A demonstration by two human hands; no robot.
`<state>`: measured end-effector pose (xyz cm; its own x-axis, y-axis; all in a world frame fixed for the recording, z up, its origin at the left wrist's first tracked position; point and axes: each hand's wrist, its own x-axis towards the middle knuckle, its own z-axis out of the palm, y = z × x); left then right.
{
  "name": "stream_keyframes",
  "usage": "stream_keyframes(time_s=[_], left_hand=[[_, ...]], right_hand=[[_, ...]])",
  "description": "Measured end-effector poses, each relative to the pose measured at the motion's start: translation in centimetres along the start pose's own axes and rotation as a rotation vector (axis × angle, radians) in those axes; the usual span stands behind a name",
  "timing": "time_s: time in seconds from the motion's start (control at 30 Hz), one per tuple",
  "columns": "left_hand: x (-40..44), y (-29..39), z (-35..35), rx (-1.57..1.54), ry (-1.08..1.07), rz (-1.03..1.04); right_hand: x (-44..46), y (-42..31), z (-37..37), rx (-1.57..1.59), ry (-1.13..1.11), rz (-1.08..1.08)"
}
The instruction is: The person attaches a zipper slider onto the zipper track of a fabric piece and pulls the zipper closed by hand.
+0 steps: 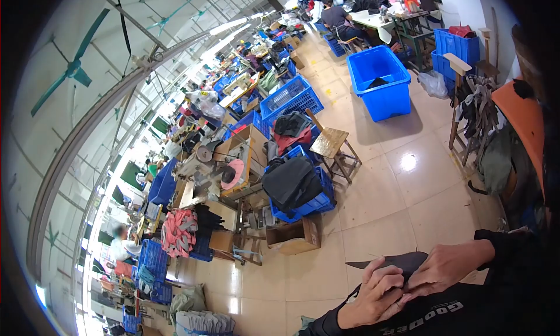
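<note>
A dark, flat piece of fabric (411, 260) with a pointed end is held in front of my body at the lower right. My left hand (376, 294) is closed on it, its fingers bent over the near edge. Beside it, my right hand (440, 272) pinches the same piece, and the fingertips of both hands nearly meet. The part of the fabric between the fingers is hidden. Black sleeves cover both wrists.
A blue bin (380, 82) stands on the tiled floor ahead. Left of it are a wooden stool (329, 142), a crate of black fabric (294, 184) and a cardboard box (294, 236). An orange panel (519, 114) and hanging strips (477, 100) are at right. People sit farther off.
</note>
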<state>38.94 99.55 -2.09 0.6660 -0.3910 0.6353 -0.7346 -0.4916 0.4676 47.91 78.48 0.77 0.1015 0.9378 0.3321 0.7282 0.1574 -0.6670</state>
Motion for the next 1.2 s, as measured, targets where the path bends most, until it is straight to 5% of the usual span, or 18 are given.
stream_keyframes(time_s=[0.37, 0.77, 1.2], left_hand=[[0.3, 1.5, 0.8, 0.445, 0.028, -0.037], [0.0, -0.2, 1.8, 0.105, 0.106, 0.082], [-0.1, -0.3, 2.7, 0.086, 0.135, 0.115]], right_hand=[[-0.1, 1.7, 0.5, -0.07, -0.125, 0.046], [0.2, 1.2, 0.8, -0.027, -0.123, 0.119], [-0.3, 1.1, 1.6, -0.135, -0.246, 0.239]])
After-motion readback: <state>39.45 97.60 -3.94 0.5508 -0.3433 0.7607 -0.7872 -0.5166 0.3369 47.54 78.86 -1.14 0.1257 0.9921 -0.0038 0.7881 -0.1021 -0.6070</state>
